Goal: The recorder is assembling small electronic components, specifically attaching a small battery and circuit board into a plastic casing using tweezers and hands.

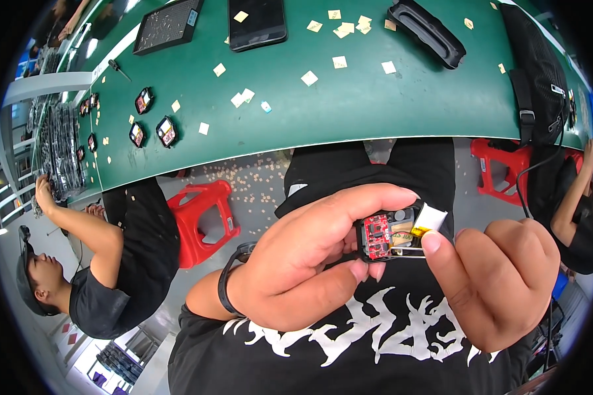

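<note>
Close to my chest, my left hand (296,257) is closed around a small black device casing (360,245), fingers and thumb on its edges. Inside the open casing shows a red circuit board (377,236) with dark components, beside a tan paper square (402,238) and thin wires. A silver pouch battery (431,218) with yellow tape sticks out at the casing's right side. My right hand (497,283) is closed, its thumb tip against the battery's lower end; the curled fingers hide the rest of the grip. A narrow shiny metal strip (408,251) lies under the thumb; its kind is unclear.
On the green table (270,79) lie similar open devices (167,131), loose paper squares (309,78), a black tray (168,26), a black tablet or phone (257,29), a curved black case (428,33) and a black bag (540,79). Red stools (201,227) and people flank me.
</note>
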`<state>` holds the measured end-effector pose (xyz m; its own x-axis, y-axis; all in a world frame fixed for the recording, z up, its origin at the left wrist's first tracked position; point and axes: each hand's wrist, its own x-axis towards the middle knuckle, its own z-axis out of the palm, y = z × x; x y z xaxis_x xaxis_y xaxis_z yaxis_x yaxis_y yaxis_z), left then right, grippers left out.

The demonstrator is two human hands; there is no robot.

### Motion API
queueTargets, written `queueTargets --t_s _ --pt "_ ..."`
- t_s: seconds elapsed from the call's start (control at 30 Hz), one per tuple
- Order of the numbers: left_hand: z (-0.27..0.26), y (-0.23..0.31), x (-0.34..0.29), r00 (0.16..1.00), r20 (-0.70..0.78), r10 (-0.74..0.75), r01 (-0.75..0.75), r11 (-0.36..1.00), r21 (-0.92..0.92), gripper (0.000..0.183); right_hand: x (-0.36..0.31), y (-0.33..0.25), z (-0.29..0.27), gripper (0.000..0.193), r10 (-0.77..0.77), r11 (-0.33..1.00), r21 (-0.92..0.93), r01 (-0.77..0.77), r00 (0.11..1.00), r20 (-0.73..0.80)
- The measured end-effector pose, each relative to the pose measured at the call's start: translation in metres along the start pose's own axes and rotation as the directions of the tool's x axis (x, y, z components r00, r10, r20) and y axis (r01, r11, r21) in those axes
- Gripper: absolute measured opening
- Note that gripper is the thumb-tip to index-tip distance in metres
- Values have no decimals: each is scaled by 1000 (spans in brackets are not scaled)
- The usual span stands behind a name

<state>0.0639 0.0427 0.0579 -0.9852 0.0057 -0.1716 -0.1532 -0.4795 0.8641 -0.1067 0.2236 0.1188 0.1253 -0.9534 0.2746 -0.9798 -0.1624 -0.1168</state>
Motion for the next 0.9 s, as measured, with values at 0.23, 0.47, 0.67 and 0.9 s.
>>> queueTargets --t_s 0.23,0.47,0.67,0.9 --pt "5 -1 0 999 -49 -13 11 1000 -27 65 2 -4 -1 52 36 999 21 -37 999 39" --pt "4 -2 1 999 -35 -6 5 999 -35 65 -1 -6 2 53 40 999 -4 -40 999 15" --pt "1 -5 3 999 -28 -24 20 990 -136 67 3 -10 1 51 86 996 5 -86 996 24" --pt "13 11 9 963 -183 -195 130 940 -317 71 3 -13 0 47 93 995 -43 -91 994 56"
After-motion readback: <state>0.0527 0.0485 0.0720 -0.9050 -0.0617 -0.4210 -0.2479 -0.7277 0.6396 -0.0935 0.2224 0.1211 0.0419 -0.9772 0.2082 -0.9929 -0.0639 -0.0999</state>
